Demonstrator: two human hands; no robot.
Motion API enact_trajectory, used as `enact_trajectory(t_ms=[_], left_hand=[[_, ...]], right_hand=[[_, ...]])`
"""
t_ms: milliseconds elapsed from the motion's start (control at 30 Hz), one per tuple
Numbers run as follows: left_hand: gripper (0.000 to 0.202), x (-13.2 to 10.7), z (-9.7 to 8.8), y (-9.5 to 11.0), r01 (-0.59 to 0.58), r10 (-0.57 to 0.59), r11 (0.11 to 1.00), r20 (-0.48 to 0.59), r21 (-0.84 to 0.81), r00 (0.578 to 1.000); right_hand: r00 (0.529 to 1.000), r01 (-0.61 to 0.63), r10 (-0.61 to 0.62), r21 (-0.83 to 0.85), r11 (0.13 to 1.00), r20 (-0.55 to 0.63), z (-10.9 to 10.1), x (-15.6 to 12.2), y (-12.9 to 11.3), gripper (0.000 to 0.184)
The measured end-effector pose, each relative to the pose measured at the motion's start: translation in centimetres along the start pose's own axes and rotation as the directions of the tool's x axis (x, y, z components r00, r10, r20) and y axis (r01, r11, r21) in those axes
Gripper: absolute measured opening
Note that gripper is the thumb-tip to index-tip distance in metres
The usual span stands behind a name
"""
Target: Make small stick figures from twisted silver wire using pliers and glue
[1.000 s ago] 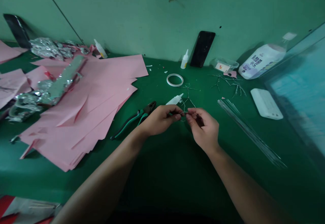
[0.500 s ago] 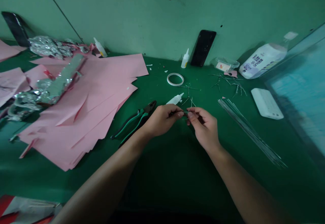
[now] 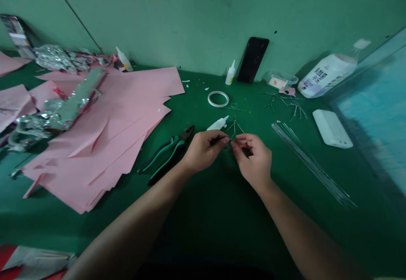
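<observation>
Pink paper: loose, overlapping sheets of pink paper (image 3: 111, 119) fan across the left of the green tabletop (image 3: 203, 216), with crumpled silver foil (image 3: 53, 58) at the far left.

Pliers: green-handled steel pliers (image 3: 161, 155) lie just right of the paper, near the left hand.

Left hand: the left hand (image 3: 204, 151) has thumb and forefinger clamped together on a thin dark wire (image 3: 220, 141), held above the middle of the table.

Right hand: the right hand (image 3: 255, 159) meets it, its fingertips (image 3: 236, 143) together at the wire's end; whether they grip it, I cannot tell.

Handling: both pinches sit close together, leaving little free wire to flex.

Wire figure: a small twisted-wire figure (image 3: 234, 121) stands out just beyond the fingertips, beside a white glue bottle (image 3: 218, 124).

Wire bundle: straight silver wires (image 3: 311, 163) lie far right of the hands, near a white rectangular power bank (image 3: 332, 128).
</observation>
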State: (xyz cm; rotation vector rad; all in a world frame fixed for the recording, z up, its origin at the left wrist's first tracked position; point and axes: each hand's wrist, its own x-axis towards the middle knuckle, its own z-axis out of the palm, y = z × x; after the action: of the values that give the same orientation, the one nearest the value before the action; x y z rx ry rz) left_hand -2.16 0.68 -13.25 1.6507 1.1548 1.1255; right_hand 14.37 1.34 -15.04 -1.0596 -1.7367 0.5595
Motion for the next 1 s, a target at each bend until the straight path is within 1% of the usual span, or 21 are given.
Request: enact_trajectory(t_ms=[67, 133, 167, 200, 300, 400, 533, 600, 700, 800, 900, 1000], left_hand=[[0.016, -0.03, 0.21, -0.04, 0.008, -0.005, 0.998, -0.037, 0.067, 0.999], [0.014, -0.01, 0.36, -0.10, 0.003, 0.007, 0.991, -0.074, 0.131, 0.997], [0.014, 0.01, 0.40, -0.13, -0.011, 0.025, 0.988, -0.091, 0.154, 0.996], [0.014, 0.02, 0.43, -0.15, -0.025, 0.045, 0.984, -0.107, 0.174, 0.993], [0.013, 0.02, 0.52, -0.14, -0.032, 0.063, 0.973, -0.133, 0.228, 0.989], [0.012, -0.02, 0.73, -0.11, -0.008, 0.052, 0.961, -0.150, 0.278, 0.987], [0.014, -0.06, 1.06, -0.17, -0.045, 0.095, 0.957, -0.164, 0.288, 0.982], [0.015, -0.07, 1.09, -0.18, -0.078, 0.128, 0.955, -0.160, 0.288, 0.979], [0.015, -0.09, 0.91, -0.07, -0.117, 0.170, 0.947, -0.155, 0.301, 0.973], [0.013, -0.09, 0.61, 0.07, -0.108, 0.158, 0.947, -0.145, 0.304, 0.977], [0.012, -0.04, 0.44, 0.08, -0.085, 0.131, 0.947, -0.131, 0.309, 0.983], [0.014, 0.04, 0.43, -0.01, -0.093, 0.139, 0.941, -0.123, 0.325, 0.983]], right_hand=[[0.984, 0.174, -0.179, -0.168, 0.970, -0.014, -0.07, 0.19, 0.06, 0.017], [0.938, 0.338, -0.344, -0.296, 0.893, 0.032, -0.20, 0.40, 0.07, 0.019], [0.920, 0.385, -0.388, -0.332, 0.861, 0.058, -0.27, 0.48, 0.08, 0.021], [0.910, 0.406, -0.407, -0.354, 0.842, 0.076, -0.32, 0.53, 0.09, 0.023], [0.920, 0.390, -0.378, -0.376, 0.841, 0.108, -0.32, 0.50, 0.20, 0.028], [0.938, 0.344, -0.334, -0.402, 0.849, 0.096, -0.10, 0.30, 0.35, 0.027], [0.948, 0.313, -0.308, -0.434, 0.845, 0.084, 0.19, 0.02, 0.43, 0.026], [0.952, 0.304, -0.289, -0.395, 0.867, 0.099, 0.21, 0.01, 0.39, 0.026], [0.963, 0.260, -0.228, -0.289, 0.922, 0.141, 0.12, 0.18, 0.27, 0.023], [0.972, 0.200, -0.168, -0.207, 0.958, 0.162, 0.00, 0.45, 0.18, 0.020], [0.979, 0.162, -0.136, -0.175, 0.971, 0.153, 0.00, 0.57, 0.07, 0.017], [0.984, 0.120, -0.098, -0.149, 0.981, 0.149, 0.15, 0.49, -0.08, 0.018]])
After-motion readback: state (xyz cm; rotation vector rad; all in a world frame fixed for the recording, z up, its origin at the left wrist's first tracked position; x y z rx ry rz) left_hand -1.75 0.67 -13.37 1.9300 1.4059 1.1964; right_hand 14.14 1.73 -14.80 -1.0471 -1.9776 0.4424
